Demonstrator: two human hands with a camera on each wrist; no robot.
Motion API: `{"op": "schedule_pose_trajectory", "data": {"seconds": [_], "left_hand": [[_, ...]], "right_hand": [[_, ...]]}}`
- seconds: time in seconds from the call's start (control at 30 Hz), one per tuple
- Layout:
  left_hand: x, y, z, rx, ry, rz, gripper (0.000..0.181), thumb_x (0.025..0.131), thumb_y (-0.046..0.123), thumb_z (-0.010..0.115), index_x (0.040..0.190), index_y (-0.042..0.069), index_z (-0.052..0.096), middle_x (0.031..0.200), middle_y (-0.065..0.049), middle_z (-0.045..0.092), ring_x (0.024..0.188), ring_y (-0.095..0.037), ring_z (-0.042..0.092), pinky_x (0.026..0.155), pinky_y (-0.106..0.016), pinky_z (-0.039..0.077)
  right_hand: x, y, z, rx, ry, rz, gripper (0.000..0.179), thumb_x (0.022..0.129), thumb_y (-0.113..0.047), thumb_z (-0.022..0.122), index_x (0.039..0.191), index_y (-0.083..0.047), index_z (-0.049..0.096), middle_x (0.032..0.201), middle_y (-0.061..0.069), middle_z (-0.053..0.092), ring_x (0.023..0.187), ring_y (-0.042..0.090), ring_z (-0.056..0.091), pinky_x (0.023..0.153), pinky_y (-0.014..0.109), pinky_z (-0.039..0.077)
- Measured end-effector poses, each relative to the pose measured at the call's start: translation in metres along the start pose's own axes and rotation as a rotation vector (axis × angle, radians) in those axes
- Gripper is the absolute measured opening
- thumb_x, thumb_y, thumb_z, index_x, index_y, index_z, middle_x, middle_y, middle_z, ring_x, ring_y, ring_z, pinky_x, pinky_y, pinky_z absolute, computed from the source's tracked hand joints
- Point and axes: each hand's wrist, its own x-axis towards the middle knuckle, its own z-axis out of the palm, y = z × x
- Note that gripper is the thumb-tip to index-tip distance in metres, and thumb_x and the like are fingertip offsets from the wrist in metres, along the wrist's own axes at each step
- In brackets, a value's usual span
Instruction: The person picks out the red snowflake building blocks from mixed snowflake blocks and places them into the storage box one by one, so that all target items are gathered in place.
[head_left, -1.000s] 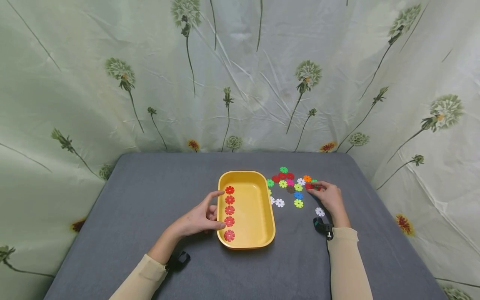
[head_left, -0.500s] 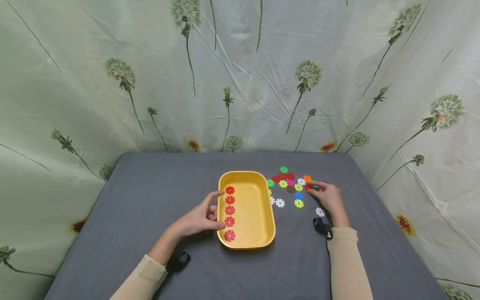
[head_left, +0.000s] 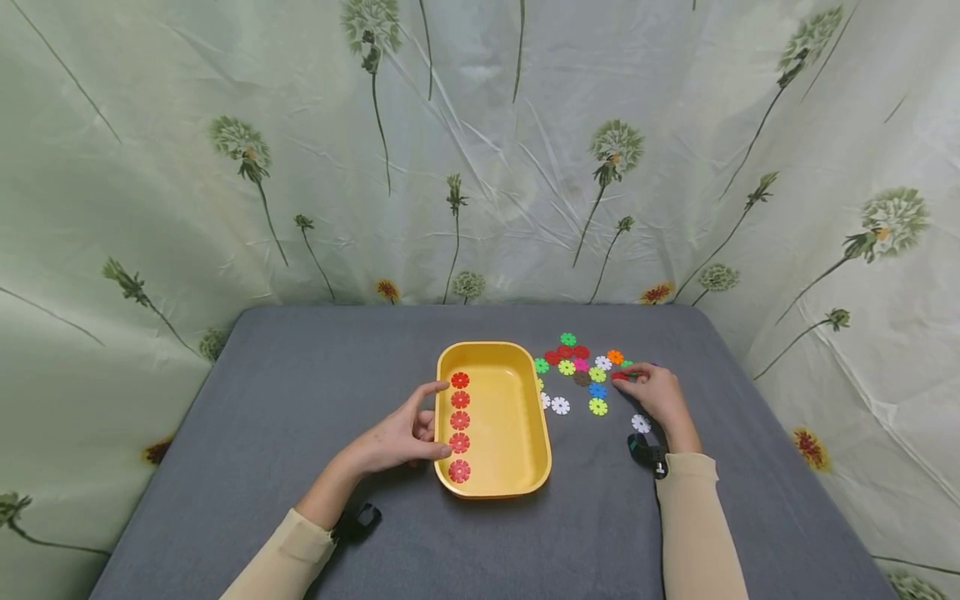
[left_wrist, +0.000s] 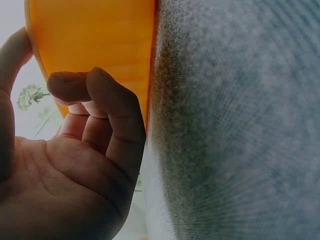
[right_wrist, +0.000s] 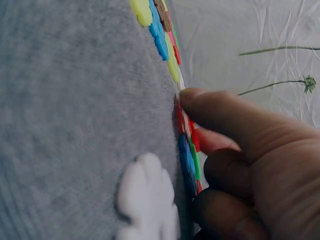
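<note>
My left hand (head_left: 397, 429) grips the left side of a yellow tray (head_left: 512, 433), its thumb and index finger at the rim. In the left wrist view, the other fingers curl against the tray's outer wall (left_wrist: 100, 35). Several red snowflake discs (head_left: 460, 421) lie in a column along the tray's left inside. To the right of the tray, my right hand (head_left: 660, 396) pinches a red snowflake disc (head_left: 619, 377), which looks tilted in the head view. Part of this disc is hidden by the fingers.
Loose snowflake discs in mixed colours lie right of the tray, among them a blue disc (head_left: 597, 390), an orange disc (head_left: 615, 357) and a brown disc (head_left: 582, 378). A white disc (head_left: 640, 423) sits near the right wrist. A flowered curtain (head_left: 517, 167) hangs behind the grey table (head_left: 315, 367).
The red disc at my right fingertips has gone from lying flat to tilted, now pinched. My left hand and the tray have stayed in place.
</note>
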Motion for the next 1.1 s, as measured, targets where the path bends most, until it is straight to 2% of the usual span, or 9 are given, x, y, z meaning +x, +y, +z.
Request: {"op": "schedule_pose_trajectory", "data": {"seconds": [0.27,0.43,0.6,0.83,0.97,1.1], "left_hand": [[0.001,0.000,0.000,-0.004,-0.001,-0.001,0.096,0.093,0.019,0.081,0.164,0.020,0.017,0.093,-0.004,0.062,0.068,-0.013,0.055,0.061,-0.027,0.047],[0.002,-0.001,0.000,-0.007,-0.001,0.001,0.096,0.092,0.017,0.082,0.164,0.021,0.017,0.093,-0.004,0.062,0.068,-0.013,0.055,0.060,-0.027,0.046],[0.002,-0.002,0.000,-0.008,0.000,-0.003,0.096,0.093,0.018,0.081,0.164,0.020,0.016,0.094,-0.004,0.062,0.069,-0.014,0.055,0.061,-0.028,0.047],[0.002,-0.002,0.000,0.001,0.014,-0.004,0.096,0.092,0.020,0.082,0.163,0.021,0.017,0.091,-0.003,0.061,0.067,-0.014,0.055,0.061,-0.028,0.047],[0.003,-0.003,0.000,0.003,0.013,-0.001,0.096,0.093,0.019,0.082,0.163,0.021,0.017,0.090,-0.003,0.061,0.067,-0.014,0.056,0.060,-0.028,0.048],[0.002,-0.003,0.000,0.001,0.009,0.001,0.096,0.093,0.019,0.081,0.164,0.020,0.017,0.090,-0.003,0.059,0.067,-0.014,0.055,0.060,-0.027,0.047]], "right_hand": [[-0.002,-0.003,-0.005,0.093,-0.005,0.019,0.054,0.097,-0.037,0.076,0.132,0.003,0.065,0.063,-0.006,0.039,0.059,0.013,0.038,0.058,0.031,0.033],[-0.006,-0.020,-0.008,0.175,-0.004,-0.029,0.054,0.098,-0.039,0.076,0.135,-0.002,0.064,0.058,-0.009,0.035,0.051,0.009,0.031,0.052,0.030,0.033],[-0.017,-0.059,-0.014,0.291,-0.020,-0.113,0.050,0.097,-0.038,0.078,0.133,-0.006,0.065,0.057,-0.010,0.038,0.050,0.009,0.030,0.050,0.032,0.031],[-0.027,-0.123,-0.020,0.341,-0.059,-0.242,0.043,0.098,-0.034,0.078,0.131,-0.009,0.068,0.058,-0.008,0.038,0.050,0.013,0.031,0.053,0.032,0.032],[-0.029,-0.155,-0.014,0.413,-0.113,-0.285,0.038,0.098,-0.029,0.078,0.129,-0.011,0.068,0.058,-0.007,0.038,0.051,0.012,0.031,0.055,0.029,0.034],[-0.031,-0.181,0.004,0.441,-0.175,-0.310,0.034,0.098,-0.027,0.079,0.128,-0.013,0.070,0.058,-0.006,0.041,0.049,0.013,0.030,0.051,0.027,0.031]]}}
